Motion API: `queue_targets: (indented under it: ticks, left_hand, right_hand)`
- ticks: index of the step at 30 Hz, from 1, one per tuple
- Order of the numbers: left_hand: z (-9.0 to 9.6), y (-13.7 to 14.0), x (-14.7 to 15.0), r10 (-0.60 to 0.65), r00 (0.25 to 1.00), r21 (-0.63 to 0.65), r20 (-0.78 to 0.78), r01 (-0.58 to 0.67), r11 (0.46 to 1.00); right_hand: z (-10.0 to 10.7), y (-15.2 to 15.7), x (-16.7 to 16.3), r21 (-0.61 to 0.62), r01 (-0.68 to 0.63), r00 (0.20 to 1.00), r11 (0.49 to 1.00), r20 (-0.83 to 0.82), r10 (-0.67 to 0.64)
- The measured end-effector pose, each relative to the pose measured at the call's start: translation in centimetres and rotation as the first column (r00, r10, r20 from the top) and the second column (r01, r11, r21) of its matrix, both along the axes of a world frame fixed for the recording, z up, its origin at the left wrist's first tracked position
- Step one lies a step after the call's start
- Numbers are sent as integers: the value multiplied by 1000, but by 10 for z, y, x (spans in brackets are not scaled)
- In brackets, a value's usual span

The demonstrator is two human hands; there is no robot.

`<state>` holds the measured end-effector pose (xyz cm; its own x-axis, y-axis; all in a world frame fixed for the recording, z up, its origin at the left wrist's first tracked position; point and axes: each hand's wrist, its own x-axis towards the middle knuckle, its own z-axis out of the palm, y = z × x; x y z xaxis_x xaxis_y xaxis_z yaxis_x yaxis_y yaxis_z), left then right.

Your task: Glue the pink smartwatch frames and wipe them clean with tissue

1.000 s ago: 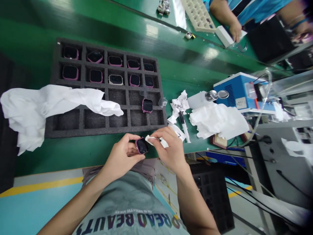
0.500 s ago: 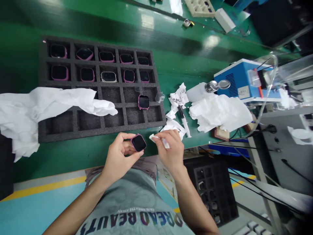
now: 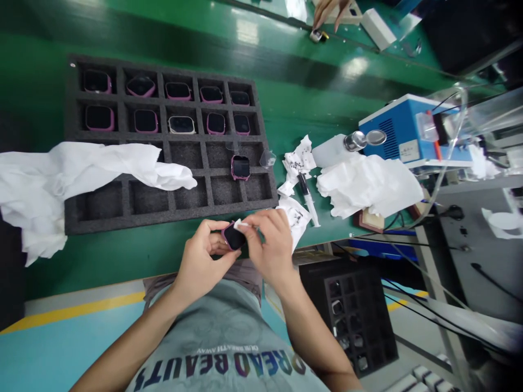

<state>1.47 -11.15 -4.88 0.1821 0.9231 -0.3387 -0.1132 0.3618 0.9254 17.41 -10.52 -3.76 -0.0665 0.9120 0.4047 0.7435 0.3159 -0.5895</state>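
Observation:
My left hand (image 3: 205, 251) grips a purple-rimmed smartwatch case (image 3: 234, 238) by its edges, its dark screen facing up. Pinched in my right hand (image 3: 269, 242) is a small white wipe (image 3: 239, 224), which touches the upper edge of the screen. Both hands are over the front edge of the green bench. Just beyond them lies a black foam tray (image 3: 175, 211) with two back rows of watch cases, most purple-rimmed and one pale. Another purple watch case (image 3: 241, 167) rests on a divider near the tray's right side.
A white cloth (image 3: 102, 163) drapes over the tray's left part. To the right are a syringe (image 3: 308, 200), stained tissues (image 3: 297, 163), a dispenser bottle (image 3: 330, 151), piled white cloths (image 3: 368, 182) and a blue machine (image 3: 402, 133). Another person's hand (image 3: 332, 12) is across the bench.
My right hand has moved left, bringing the wipe onto the watch screen. The left hand has barely shifted. Another person's hand has appeared at the far side.

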Motion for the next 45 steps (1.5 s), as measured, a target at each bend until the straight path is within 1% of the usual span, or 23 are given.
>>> queue_targets:
  ticks: [3,4,6,10,13,16,18,21,24,26,28,31,33,35,39,41,45]
  left_hand:
    - [1,1,-3,-26,1000,-14,1,26,1000]
    - [1,1,-4,-46,999,-12,7,46,999]
    - [1,2,-6,-92,995,1,25,92,996]
    - [1,4,-8,-143,989,15,43,142,990]
    - [1,5,-9,-178,984,66,6,177,982]
    - [2,5,-10,-188,982,93,-19,189,978]
    - [3,6,-10,-183,983,67,8,183,981]
    - [4,6,-11,-174,984,14,39,174,985]
    - [5,6,-12,-163,986,-22,42,164,986]
    - [6,7,-12,-173,984,-34,48,175,984]
    - [6,8,-11,-181,982,-33,54,183,983]
    - [6,9,-11,-191,980,-22,59,193,981]
    - [5,8,-11,-195,980,-6,39,195,981]
    - [3,6,-10,-179,984,24,3,179,984]
    - [-2,2,-8,-101,994,79,-29,103,992]
    - [-3,0,-6,-76,997,94,-35,79,992]
    - [-5,-3,-4,-46,995,105,-94,56,993]
  right_hand:
    - [6,6,22,-45,22,999,999,-36,-24]
    - [10,5,28,-62,2,999,998,-54,-5]
    - [16,1,35,-84,-82,995,993,-66,77]
    - [19,-7,29,-93,-285,958,954,8,287]
    - [15,-5,14,-73,-344,934,936,74,349]
    - [11,4,-1,-12,-311,945,950,105,310]
    - [9,11,-6,19,-231,968,973,107,228]
    - [8,19,2,27,-93,991,995,101,90]
    - [10,16,20,-8,-30,999,1000,23,30]
    - [13,8,30,-36,-45,998,998,-46,43]
    - [15,0,35,-56,-123,990,991,-79,118]
    - [16,-8,29,-76,-281,959,957,-59,276]
    - [13,-8,19,-68,-314,949,947,-18,314]
    - [10,-4,6,-43,-285,958,958,21,286]
    - [4,7,-15,-8,-141,989,990,43,141]
    - [2,11,-15,-17,-52,998,999,28,52]
    - [-3,6,2,-77,97,995,992,4,-97]
